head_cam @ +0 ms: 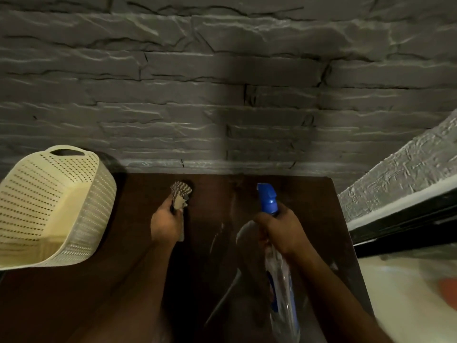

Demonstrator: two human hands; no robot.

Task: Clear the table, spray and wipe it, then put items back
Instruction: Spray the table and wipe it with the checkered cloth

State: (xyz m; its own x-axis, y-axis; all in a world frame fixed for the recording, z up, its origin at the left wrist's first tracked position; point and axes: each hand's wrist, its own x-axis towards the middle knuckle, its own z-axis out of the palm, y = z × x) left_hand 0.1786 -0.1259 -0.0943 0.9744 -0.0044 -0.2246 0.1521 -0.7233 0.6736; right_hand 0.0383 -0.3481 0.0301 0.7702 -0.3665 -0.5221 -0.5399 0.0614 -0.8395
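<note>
Dark brown, smooth counter [309, 194], glossy enough to reflect, far edge against a wall [222, 82] of rough grey stone-look brick. Left hand [166, 222] curled round a bunched cloth [180, 191], ribbed and striped in grey and tan, one end fanning out past the fingers toward the far edge, another hanging below the palm. Right hand [280, 227] wrapped round the neck of a bottle [282, 288], clear plastic body with a blue label, blue trigger head aimed toward the far edge, held above the counter's right half. Pale streaks on the surface between the hands. Cream plastic basket [49, 206], perforated in rows, rounded corners, slot handle, at the left edge near the far left corner. Beyond the right edge, a white textured panel [395, 174] above a black strip.
</note>
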